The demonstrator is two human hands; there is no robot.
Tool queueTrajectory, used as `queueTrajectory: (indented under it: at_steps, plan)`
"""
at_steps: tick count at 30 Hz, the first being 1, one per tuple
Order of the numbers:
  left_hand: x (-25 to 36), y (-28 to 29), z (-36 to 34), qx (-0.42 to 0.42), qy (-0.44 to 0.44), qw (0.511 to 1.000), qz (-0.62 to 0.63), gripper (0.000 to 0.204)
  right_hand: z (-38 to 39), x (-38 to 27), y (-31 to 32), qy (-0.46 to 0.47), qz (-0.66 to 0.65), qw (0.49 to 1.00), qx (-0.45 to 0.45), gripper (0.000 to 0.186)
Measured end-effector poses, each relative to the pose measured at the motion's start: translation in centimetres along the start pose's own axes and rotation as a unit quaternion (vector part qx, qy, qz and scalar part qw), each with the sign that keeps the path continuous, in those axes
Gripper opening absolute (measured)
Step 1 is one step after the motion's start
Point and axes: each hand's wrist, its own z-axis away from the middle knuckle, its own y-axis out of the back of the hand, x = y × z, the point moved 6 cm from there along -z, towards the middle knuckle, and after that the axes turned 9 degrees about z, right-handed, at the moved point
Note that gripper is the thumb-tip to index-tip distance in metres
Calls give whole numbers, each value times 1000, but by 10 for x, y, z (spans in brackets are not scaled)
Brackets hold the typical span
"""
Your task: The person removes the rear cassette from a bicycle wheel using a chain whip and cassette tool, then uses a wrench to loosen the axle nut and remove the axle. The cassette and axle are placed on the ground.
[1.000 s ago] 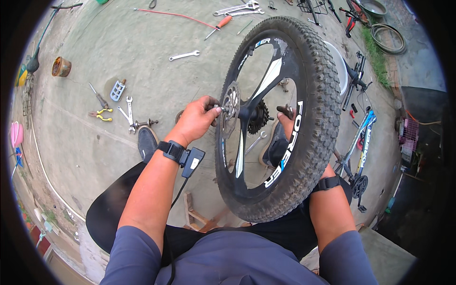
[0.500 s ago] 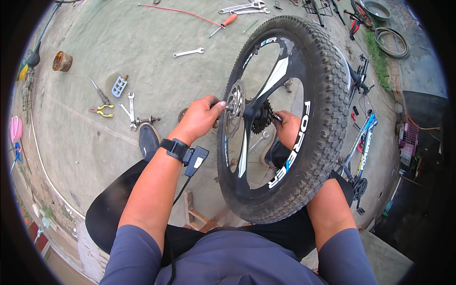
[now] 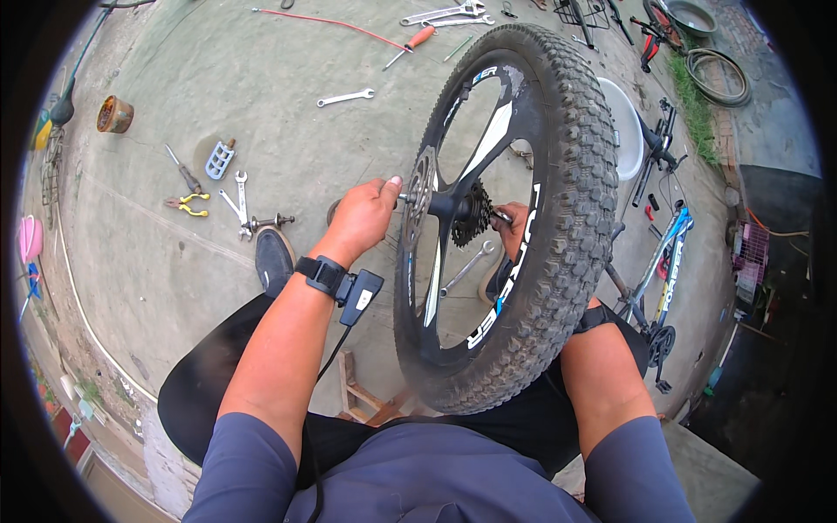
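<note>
A bicycle wheel (image 3: 571, 235) with a knobby black tyre and a black-and-white spoked rim stands upright, slightly tilted, in front of me between my legs. My left hand (image 3: 362, 215) pinches the metal axle end on the side of the disc brake rotor (image 3: 424, 179). On the other side, past the dark sprocket cassette (image 3: 466, 225), my right hand (image 3: 514, 228) has its fingers closed on the opposite axle end. The rim and tyre partly hide that hand and its forearm. Below the hub, a combination wrench (image 3: 467, 268) lies on the ground by my right shoe.
Left on the concrete lie pliers (image 3: 190, 206), a pedal (image 3: 220, 160), a wrench (image 3: 242, 196) and a loose axle (image 3: 272, 220). Farther off are another wrench (image 3: 346, 98) and a screwdriver (image 3: 422, 37). A white basin (image 3: 624, 131) and bicycle frame (image 3: 672, 270) are at right.
The wheel has swung and shifted a little left, with both hands still at the axle. More of the white basin and the wrench below the hub now shows.
</note>
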Motion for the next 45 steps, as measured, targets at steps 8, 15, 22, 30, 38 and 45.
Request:
queueTrajectory:
  at_steps: [8, 15, 22, 30, 38, 45]
  plan:
    - [17, 3, 11, -43, -38, 998, 20, 27, -10, -27, 28, -24, -58, 990, -123, 22]
    - [17, 3, 11, -72, -95, 993, 22, 22, -6, -35, 43, 1, -97, 987, -128, 15]
    - [8, 0, 7, -26, -177, 981, -71, 28, -12, -68, 49, 64, 98, 983, -144, 16]
    - [-5, 1, 4, -32, -13, 999, -3, 48, 3, -18, 19, 25, -215, 975, -48, 19]
    - [19, 8, 16, -100, -77, 986, 109, 34, 2, -19, 21, 17, -252, 967, -41, 18]
    - [17, 10, 10, -108, 77, 988, 78, 30, 2, -24, 27, 26, -195, 979, -52, 18]
